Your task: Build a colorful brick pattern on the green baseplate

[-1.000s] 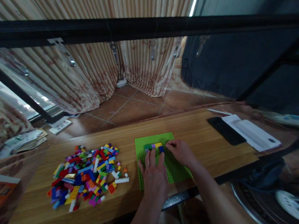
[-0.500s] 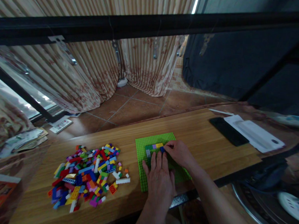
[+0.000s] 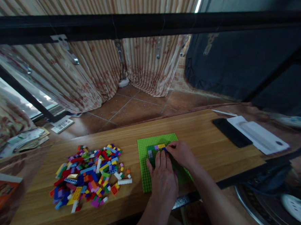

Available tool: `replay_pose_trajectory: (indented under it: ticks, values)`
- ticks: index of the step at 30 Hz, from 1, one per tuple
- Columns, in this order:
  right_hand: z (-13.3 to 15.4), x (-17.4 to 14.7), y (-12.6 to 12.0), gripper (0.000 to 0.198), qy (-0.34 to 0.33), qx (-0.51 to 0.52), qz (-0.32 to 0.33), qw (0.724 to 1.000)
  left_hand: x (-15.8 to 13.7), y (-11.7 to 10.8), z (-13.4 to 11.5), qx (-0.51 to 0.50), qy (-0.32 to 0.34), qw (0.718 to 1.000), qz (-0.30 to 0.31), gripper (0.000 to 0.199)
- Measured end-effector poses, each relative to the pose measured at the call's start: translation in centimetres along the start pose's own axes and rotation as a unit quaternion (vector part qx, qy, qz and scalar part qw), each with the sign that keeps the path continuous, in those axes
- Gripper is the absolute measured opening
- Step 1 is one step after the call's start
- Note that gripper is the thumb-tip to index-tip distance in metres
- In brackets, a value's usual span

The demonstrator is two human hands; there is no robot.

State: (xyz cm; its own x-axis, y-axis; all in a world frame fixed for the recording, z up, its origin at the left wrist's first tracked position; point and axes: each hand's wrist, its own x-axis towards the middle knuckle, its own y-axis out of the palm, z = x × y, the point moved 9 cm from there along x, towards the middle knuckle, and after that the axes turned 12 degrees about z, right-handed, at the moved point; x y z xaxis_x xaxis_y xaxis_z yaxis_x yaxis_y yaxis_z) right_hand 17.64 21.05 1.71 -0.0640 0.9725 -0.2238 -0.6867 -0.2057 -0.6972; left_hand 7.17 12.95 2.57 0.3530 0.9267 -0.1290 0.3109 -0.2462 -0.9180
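At the near right, beyond the desk's edge, lies a white rounded object [image 3: 297,207], too dim to name. The left hand [image 3: 165,181] reaches in from the near side, palm down over a green baseplate [image 3: 145,177] on the wooden desk [image 3: 205,131]. Its grip is apart: the fingers stretch toward the far side and the thumb stands off to the left. The fingertips are beside a blue brick [image 3: 164,148]. The right hand [image 3: 181,154] comes in from the right, thumb and fingertips brought close at that same brick; whether its grip is clamped on the brick or only presses it, I cannot tell.

The blue brick sits at the right end of a row on the baseplate, with a yellow brick [image 3: 161,146], a lavender brick [image 3: 156,147] and a green brick [image 3: 150,147] following leftward. Grey bricks [image 3: 150,154] run from the row's left end toward the near side.

Left of the baseplate, well apart, spreads a pile of mixed bricks [image 3: 90,172]. On the right lie a black slab [image 3: 230,133] and, just beside it, a white case [image 3: 259,134]. Farther off are the tiled floor [image 3: 135,108] and striped curtains [image 3: 89,72].
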Motion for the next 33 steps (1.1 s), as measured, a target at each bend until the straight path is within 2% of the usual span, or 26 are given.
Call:
replay_pose_trajectory:
  ticks: [13, 18, 22, 28, 33]
  values:
    - [0.0, 0.1, 0.3, 0.022, 0.013, 0.009, -0.003, 1.0, 0.0, -1.2, -0.4, -0.001, 0.011, 1.0, -0.014, 0.055]
    - [0.2, 0.0, 0.1, 0.021, 0.005, 0.016, 0.0, 1.0, 0.0, -1.1, -0.2, -0.016, 0.01, 1.0, 0.0, 0.056]
    - [0.3, -0.3, -0.2, 0.023, -0.015, 0.022, 0.015, 1.0, -0.4, -1.0, 0.0, -0.02, -0.002, 1.0, -0.002, 0.059]
    - [-0.2, -1.3, -0.8, 0.025, -0.015, 0.014, 0.003, 1.0, -1.3, -1.6, 0.5, -0.032, -0.024, 0.999, 0.003, 0.055]
    - [0.3, -1.8, -0.4, 0.024, -0.016, -0.004, 0.028, 0.999, -1.3, -2.2, 0.8, -0.012, -0.04, 0.999, 0.0, 0.053]
